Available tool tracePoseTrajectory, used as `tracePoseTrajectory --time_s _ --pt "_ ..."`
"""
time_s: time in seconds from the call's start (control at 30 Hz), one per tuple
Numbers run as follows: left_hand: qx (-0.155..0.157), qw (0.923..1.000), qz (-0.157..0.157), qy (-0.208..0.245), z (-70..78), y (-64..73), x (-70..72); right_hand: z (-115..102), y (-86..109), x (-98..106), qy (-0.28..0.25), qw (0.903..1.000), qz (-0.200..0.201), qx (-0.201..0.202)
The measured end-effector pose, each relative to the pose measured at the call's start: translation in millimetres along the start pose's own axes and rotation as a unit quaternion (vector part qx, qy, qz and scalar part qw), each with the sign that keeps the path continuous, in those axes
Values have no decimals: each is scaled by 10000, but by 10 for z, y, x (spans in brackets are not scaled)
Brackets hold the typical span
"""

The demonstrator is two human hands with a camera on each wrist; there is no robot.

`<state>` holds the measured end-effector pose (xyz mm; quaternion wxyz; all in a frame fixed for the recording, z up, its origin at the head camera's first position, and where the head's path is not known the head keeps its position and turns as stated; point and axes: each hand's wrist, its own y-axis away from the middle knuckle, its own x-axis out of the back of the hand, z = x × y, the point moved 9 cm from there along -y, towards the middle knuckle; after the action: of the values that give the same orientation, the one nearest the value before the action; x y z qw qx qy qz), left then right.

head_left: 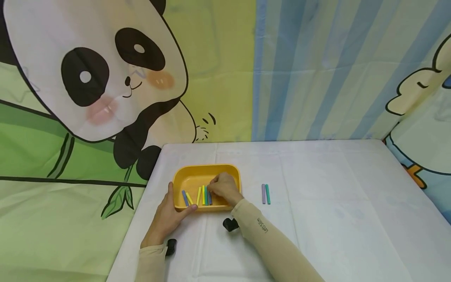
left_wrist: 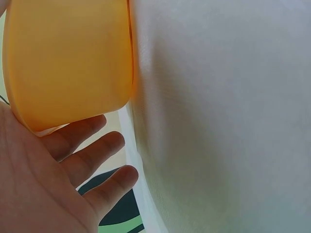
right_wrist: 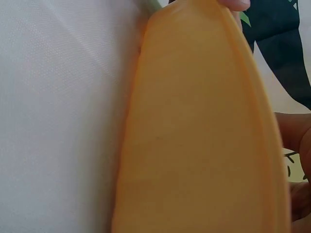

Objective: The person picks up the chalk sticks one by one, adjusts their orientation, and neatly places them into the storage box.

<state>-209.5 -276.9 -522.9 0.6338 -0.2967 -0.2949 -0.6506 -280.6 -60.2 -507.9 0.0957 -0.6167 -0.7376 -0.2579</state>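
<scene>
A yellow tray point(head_left: 206, 208) stands on the white table, holding several short coloured sticks along its front wall. My left hand point(head_left: 167, 216) braces the tray's front left corner: the thumb lies by the front rim and the other fingers extend along the left side. In the left wrist view, three fingers point(left_wrist: 99, 162) are spread and fairly straight beside the tray wall. Inside the tray, my right hand point(head_left: 225, 186) has curled fingers and pinches the top of a blue stick point(head_left: 210, 199). This stands beside a green stick point(head_left: 206, 196) and a yellow stick point(head_left: 203, 195) in a row.
Right of the tray, a purple stick point(head_left: 263, 194) and a teal stick point(head_left: 267, 194) lie side by side on the white tablecloth point(head_left: 338, 219). Behind the table hangs a printed curtain point(head_left: 225, 70) with a panda. Farther left in the tray lean another blue stick point(head_left: 184, 198) and yellow ones.
</scene>
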Motion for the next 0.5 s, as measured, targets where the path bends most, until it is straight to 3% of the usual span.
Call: tracePoseTrajectory --time_s 0.5 --pt "53 9999 -34 82 -6 -3 -13 -200 199 241 -849 9962 -95 144"
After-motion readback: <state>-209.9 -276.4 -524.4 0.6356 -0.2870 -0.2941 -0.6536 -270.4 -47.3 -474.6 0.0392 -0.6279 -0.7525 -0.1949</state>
